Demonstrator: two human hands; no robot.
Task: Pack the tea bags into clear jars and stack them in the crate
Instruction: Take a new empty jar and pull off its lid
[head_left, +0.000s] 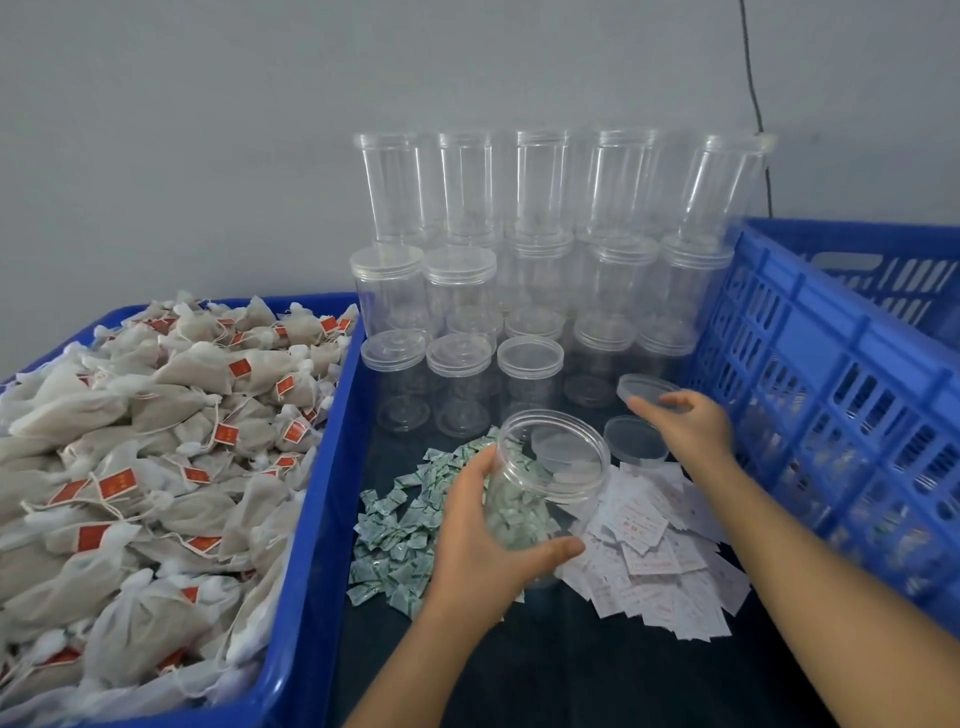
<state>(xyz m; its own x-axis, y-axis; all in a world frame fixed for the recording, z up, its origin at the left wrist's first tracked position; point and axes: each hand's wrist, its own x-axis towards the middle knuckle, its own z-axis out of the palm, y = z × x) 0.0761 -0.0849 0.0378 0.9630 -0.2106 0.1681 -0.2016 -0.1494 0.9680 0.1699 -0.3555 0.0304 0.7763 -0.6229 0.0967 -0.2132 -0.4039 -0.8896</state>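
Head view: left hand (480, 545) holds open jar (540, 483) tilted, mouth up-right.

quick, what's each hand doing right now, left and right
Left hand: grips an open, empty clear jar, tilted.
Right hand: fingers curled on a clear lid, holding it.

— Where's the open clear plastic jar (545, 483)?
— Left of the blue slatted plastic crate (831, 395), tilted, lidless mouth up, empty.
— Its lid?
— A round clear plastic lid (647, 389) hangs nearer the crate.
— The rest?
— Capped clear jars (519, 260), stacked in tiers behind, left of the crate.
— Tea?
— White mesh tea bags with red tags (145, 467), heaped far left of the crate.
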